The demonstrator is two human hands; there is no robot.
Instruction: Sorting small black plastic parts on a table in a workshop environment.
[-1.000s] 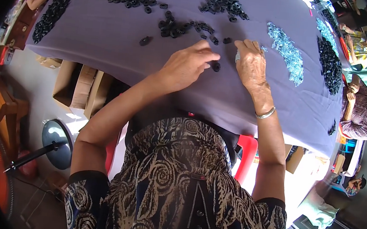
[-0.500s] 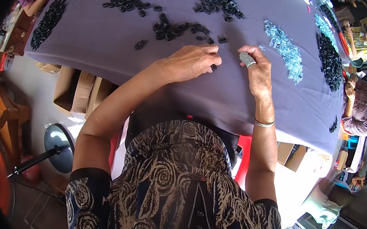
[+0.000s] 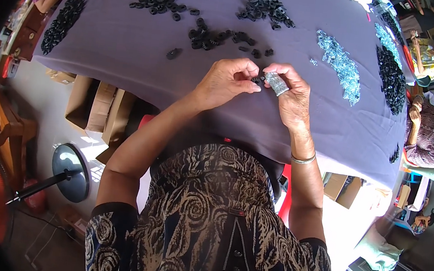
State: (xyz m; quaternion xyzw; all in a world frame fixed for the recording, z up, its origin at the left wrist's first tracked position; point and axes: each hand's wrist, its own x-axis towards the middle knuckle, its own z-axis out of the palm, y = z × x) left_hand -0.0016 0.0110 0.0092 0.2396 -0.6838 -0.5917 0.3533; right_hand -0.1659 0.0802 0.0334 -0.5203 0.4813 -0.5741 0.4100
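Note:
Between the thumb and index finger of my left hand (image 3: 228, 81) is a small black ribbed part (image 3: 257, 80); most of it is hidden by the fingers. My right hand (image 3: 293, 98) meets it from the right, fingertips pinched together against the part. A silvery-grey wrap (image 3: 276, 84) covers the right thumb. Whether a tiny piece sits in the right fingertips is too small to make out. Just beyond the hands lie loose black ribbed parts (image 3: 204, 39) on the purple-grey tablecloth (image 3: 144, 69). To the right of my right hand is a spread of small clear bluish pieces (image 3: 340, 66).
Larger piles of black parts (image 3: 265, 5) lie farther back, with dark heaps near the left edge (image 3: 63, 24) and right edge (image 3: 391, 74). Other people sit along both sides. Cardboard boxes (image 3: 93, 104) stand under the table, with a round black-based stand (image 3: 71, 173) to the left.
My hands have come together, the right moving left to the black part in my left fingers. The wrapped thumb has turned to show more of the wrap. The whole view has shifted slightly.

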